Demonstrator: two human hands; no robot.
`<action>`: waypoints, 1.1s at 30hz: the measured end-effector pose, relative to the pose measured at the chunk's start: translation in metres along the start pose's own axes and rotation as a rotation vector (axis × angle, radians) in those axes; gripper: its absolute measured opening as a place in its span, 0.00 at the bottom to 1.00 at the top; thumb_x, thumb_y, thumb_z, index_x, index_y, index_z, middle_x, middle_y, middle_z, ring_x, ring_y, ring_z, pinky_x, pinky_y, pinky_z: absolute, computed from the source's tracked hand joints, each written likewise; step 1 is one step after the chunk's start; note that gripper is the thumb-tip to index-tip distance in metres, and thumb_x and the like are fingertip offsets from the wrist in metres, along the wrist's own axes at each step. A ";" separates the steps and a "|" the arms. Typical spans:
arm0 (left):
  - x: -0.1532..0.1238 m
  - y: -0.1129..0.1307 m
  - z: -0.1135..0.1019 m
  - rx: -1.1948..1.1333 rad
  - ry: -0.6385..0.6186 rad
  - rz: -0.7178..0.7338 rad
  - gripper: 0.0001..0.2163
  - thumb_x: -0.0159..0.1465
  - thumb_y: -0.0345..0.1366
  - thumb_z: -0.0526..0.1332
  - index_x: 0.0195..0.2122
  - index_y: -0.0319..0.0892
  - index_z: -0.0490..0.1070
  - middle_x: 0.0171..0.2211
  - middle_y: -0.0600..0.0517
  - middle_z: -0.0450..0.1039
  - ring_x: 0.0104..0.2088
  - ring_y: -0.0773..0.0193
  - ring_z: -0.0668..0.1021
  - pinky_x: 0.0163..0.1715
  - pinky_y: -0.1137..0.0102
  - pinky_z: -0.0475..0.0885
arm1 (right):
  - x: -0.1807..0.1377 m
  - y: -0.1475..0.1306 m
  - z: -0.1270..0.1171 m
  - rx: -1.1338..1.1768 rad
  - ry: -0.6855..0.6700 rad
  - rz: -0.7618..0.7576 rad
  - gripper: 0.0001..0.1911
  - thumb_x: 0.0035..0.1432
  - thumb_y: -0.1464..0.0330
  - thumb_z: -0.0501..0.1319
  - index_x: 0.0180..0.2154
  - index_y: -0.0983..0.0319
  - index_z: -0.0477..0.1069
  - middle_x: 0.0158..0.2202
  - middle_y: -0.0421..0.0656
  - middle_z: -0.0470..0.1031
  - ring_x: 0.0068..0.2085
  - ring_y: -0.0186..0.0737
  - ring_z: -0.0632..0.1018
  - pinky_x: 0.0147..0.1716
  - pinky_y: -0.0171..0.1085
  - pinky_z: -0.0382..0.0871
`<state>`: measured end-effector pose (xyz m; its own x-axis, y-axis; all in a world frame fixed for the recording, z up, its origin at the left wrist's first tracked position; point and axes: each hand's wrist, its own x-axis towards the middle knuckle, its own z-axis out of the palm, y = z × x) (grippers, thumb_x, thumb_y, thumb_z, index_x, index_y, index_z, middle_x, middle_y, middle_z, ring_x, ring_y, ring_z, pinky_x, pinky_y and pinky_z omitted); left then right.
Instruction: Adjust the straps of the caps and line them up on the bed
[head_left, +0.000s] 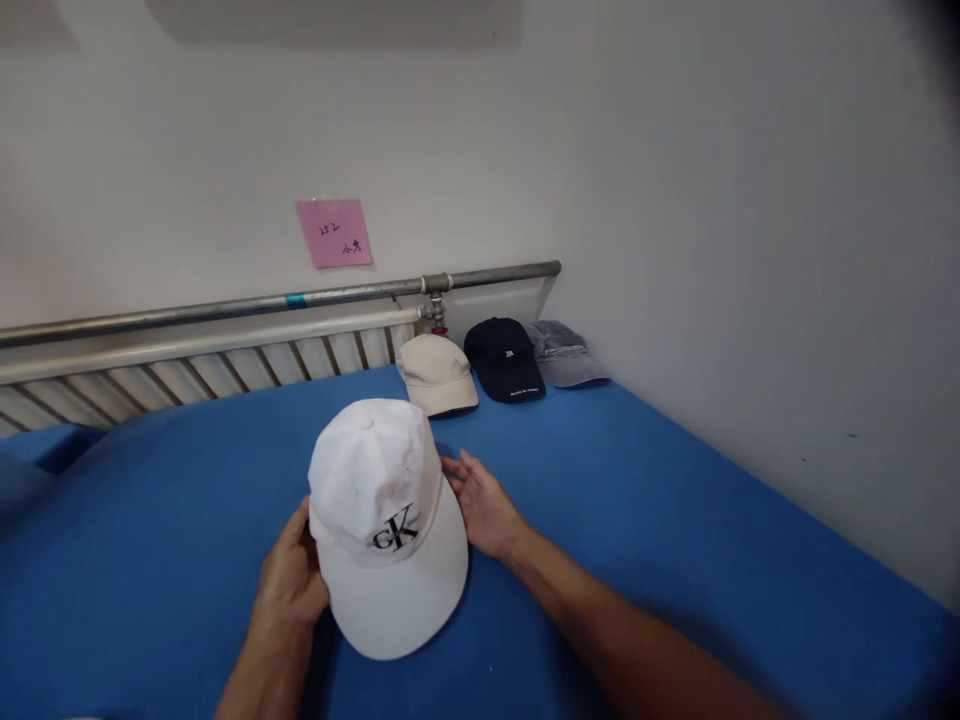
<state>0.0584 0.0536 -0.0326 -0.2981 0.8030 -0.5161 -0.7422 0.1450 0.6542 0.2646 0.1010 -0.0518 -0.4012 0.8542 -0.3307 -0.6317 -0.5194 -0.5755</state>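
Observation:
A white baseball cap [360, 480] with black "CK"-style lettering on its front is between my two hands, its brim pointing toward me and down. My left hand [289, 575] grips the cap's left side, the fingers partly hidden behind and under the edge. On the opposite side, my right hand [484, 505] rests against the cap where crown meets brim, fingers fairly straight and their tips partly out of sight. Whether the cap touches the blue surface beneath is hard to tell.
Along the back of the blue-covered surface [600, 490] sit a beige cap [436, 372], a navy cap [502, 355] and a grey-blue cap [566, 355]. Behind them are a radiator [202, 375], a metal pipe [337, 295] and a pink note [334, 233]. A wall [750, 300] bounds the right.

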 end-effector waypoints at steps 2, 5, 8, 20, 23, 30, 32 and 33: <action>0.004 0.005 -0.004 -0.023 0.035 0.050 0.12 0.67 0.32 0.54 0.47 0.40 0.74 0.25 0.53 0.79 0.26 0.63 0.80 0.35 0.69 0.77 | -0.005 0.007 0.003 -0.072 -0.022 0.006 0.14 0.59 0.58 0.57 0.36 0.62 0.72 0.30 0.41 0.77 0.32 0.38 0.77 0.36 0.38 0.67; 0.010 0.013 -0.009 -0.056 0.080 0.097 0.14 0.67 0.33 0.53 0.52 0.42 0.71 0.24 0.55 0.79 0.25 0.65 0.79 0.33 0.71 0.76 | -0.013 0.019 0.007 -0.204 -0.054 -0.020 0.09 0.56 0.62 0.61 0.32 0.62 0.70 0.28 0.40 0.76 0.30 0.36 0.76 0.33 0.36 0.67; 0.015 0.019 -0.015 -0.064 0.118 0.130 0.15 0.67 0.33 0.53 0.55 0.43 0.69 0.23 0.56 0.78 0.25 0.64 0.79 0.33 0.71 0.76 | -0.020 0.027 0.009 -0.345 -0.064 -0.001 0.07 0.51 0.65 0.63 0.30 0.61 0.67 0.22 0.37 0.71 0.23 0.33 0.71 0.22 0.33 0.62; 0.022 0.023 -0.020 -0.111 0.151 0.157 0.12 0.67 0.30 0.52 0.47 0.41 0.72 0.22 0.55 0.77 0.24 0.65 0.79 0.30 0.73 0.76 | -0.024 0.030 0.008 -0.313 -0.199 0.117 0.12 0.45 0.68 0.67 0.31 0.63 0.65 0.21 0.36 0.69 0.21 0.29 0.70 0.19 0.30 0.58; 0.022 0.023 -0.021 -0.141 0.135 0.162 0.11 0.67 0.30 0.51 0.41 0.41 0.72 0.21 0.55 0.75 0.22 0.66 0.77 0.26 0.74 0.75 | -0.017 0.033 0.008 -0.293 -0.232 0.075 0.12 0.45 0.67 0.67 0.31 0.64 0.66 0.20 0.37 0.71 0.21 0.30 0.71 0.20 0.30 0.60; 0.026 0.006 -0.016 -0.065 0.114 0.059 0.18 0.70 0.38 0.45 0.49 0.32 0.68 0.31 0.44 0.75 0.27 0.63 0.79 0.26 0.72 0.75 | 0.025 0.028 0.011 -0.207 -0.166 -0.064 0.15 0.44 0.66 0.70 0.31 0.64 0.67 0.20 0.37 0.71 0.22 0.31 0.72 0.21 0.31 0.62; 0.027 0.001 -0.015 -0.016 0.101 0.072 0.20 0.70 0.39 0.46 0.54 0.29 0.64 0.36 0.41 0.74 0.32 0.61 0.80 0.31 0.69 0.76 | 0.042 0.026 0.016 -0.181 -0.151 -0.106 0.15 0.42 0.67 0.70 0.30 0.64 0.67 0.21 0.36 0.71 0.23 0.31 0.72 0.21 0.30 0.63; 0.028 0.000 -0.015 -0.005 0.095 0.090 0.20 0.69 0.38 0.47 0.55 0.29 0.62 0.38 0.39 0.73 0.33 0.60 0.80 0.34 0.67 0.77 | 0.051 0.025 0.020 -0.170 -0.150 -0.123 0.15 0.42 0.67 0.70 0.30 0.64 0.67 0.21 0.36 0.71 0.23 0.31 0.72 0.21 0.30 0.63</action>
<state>0.0418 0.0672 -0.0552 -0.4189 0.7541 -0.5058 -0.7129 0.0718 0.6976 0.2155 0.1313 -0.0683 -0.4302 0.8914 -0.1425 -0.5661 -0.3894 -0.7265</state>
